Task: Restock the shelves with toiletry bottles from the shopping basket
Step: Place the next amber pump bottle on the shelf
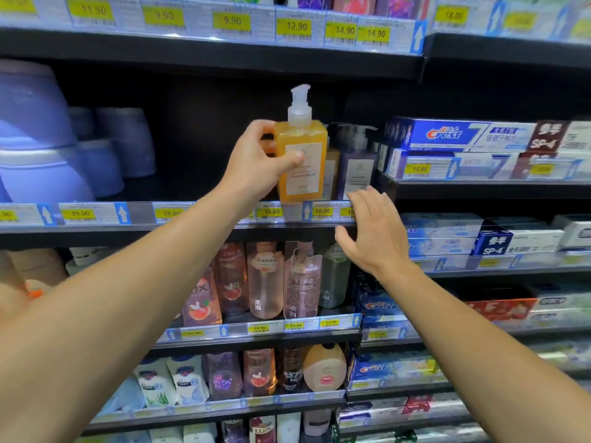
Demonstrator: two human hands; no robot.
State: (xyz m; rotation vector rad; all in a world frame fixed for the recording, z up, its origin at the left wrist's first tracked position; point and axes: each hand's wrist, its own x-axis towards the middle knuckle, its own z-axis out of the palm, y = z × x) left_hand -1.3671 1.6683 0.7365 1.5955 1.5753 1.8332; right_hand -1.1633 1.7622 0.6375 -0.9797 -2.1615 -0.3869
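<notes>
Shelving step — your left hand [256,161] grips the orange pump bottle [300,161] at the shelf edge [179,219], right hand [374,231] spread and holding nothing — next, seat it upright and release.

orange pump bottle [300,155], white label, upright at the shelf [192,227] front edge

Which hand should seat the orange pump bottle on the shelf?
Left. The left hand already grips the orange pump bottle at the shelf edge; the right hand hangs open, lower right, touching nothing.
</notes>
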